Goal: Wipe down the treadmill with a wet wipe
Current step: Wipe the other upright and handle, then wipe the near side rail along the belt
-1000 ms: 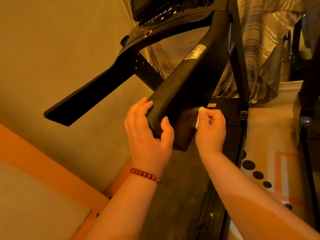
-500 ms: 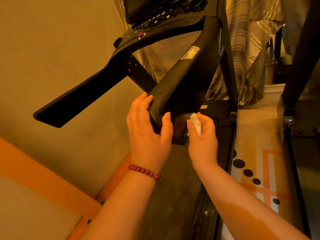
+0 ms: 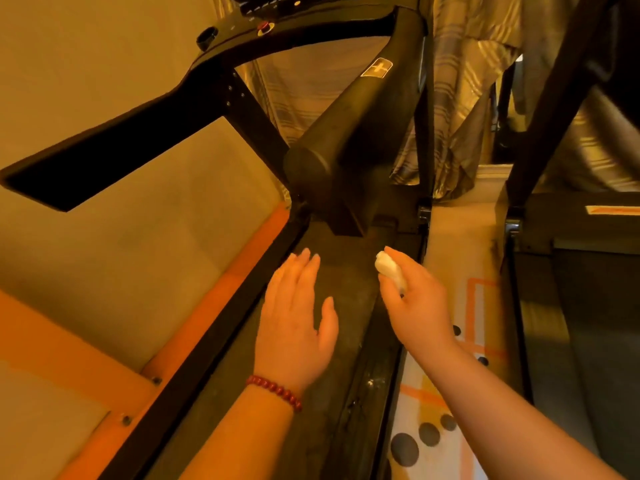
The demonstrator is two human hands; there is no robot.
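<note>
A black treadmill fills the view, with its right handrail [image 3: 349,133] running up to the console [image 3: 263,15] and its left handrail [image 3: 104,157] reaching toward me. The dark belt [image 3: 332,271] lies below. My right hand [image 3: 412,299] holds a bunched white wet wipe [image 3: 389,271] in its curled fingers, over the belt's right side and below the free end of the right handrail. My left hand [image 3: 298,323], with a red bead bracelet [image 3: 275,391] on the wrist, hovers flat over the belt with fingers straight, holding nothing.
A beige wall [image 3: 86,64] with an orange base [image 3: 69,344] runs along the left. A striped curtain [image 3: 460,109] hangs behind the treadmill. A patterned floor mat [image 3: 457,341] lies on the right, beside a second dark machine [image 3: 571,289].
Both hands have left the right handrail and dropped toward the belt. My left hand released its grip and opened flat; my right hand still holds the wipe.
</note>
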